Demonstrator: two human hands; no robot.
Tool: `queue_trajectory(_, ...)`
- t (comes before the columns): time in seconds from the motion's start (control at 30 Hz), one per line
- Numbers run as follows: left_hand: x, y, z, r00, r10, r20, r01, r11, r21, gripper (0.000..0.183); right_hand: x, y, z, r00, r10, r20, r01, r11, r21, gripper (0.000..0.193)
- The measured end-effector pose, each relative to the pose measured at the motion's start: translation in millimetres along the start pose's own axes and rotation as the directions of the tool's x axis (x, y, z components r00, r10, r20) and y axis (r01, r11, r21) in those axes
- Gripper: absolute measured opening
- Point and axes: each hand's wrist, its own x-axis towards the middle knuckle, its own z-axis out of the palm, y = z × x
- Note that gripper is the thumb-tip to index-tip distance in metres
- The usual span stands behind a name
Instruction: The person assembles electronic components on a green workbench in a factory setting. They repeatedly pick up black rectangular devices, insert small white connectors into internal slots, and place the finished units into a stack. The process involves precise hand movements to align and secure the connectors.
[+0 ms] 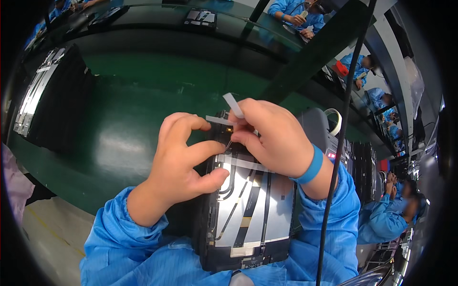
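Two-handed fine fitting, likely: loosely curled left hand [183,157] touches flat black-and-silver device [276,209] at near edge of glossy green bench [138,100], right hand [276,128] grips narrow white strip [232,105]; next move needs steadiness.

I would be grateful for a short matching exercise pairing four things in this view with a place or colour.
Things
1. Wristband
2. Stack of flat black panels
3. White ring-shaped roll
4. Upper pale strip

Places or colour
A. At the grey machine
B. Against the right hand
C. Plain blue
D. On the green table, toward the picture's left edge

Right pairs: 1-C, 2-D, 3-A, 4-B.
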Motion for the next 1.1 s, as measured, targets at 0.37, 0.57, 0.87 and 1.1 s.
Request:
queue_trajectory(0.37, -5, -4, 6, 0.998, -0.054, -0.034, 0.052, 0.997, -0.048, 0.038, -2, 3, -1, 0.919, 0.355, 0.173, -0.376, 0.921, 0.107, 0.021)
queue_trajectory(0.57, -5, -14, 10, 0.99, -0.073, 0.118, 0.086, 0.99, -0.11, 0.04, -2, 8, -20, 0.952, 0.26, 0.159, -0.292, 0.928, 0.232, 0.015)
queue_trajectory(0.87, -7, -16, 12, 0.99, -0.053, 0.131, 0.067, 0.992, -0.109, 0.042, 20, 26, -23, 0.914, -0.052, 0.403, 0.071, 0.997, -0.032, 0.01)
queue_trajectory(1.1, -6, -17, 12, 0.991, -0.038, 0.128, 0.053, 0.992, -0.117, 0.037, 29, 30, -22, 0.899, -0.065, 0.434, 0.088, 0.996, -0.033, 0.015)
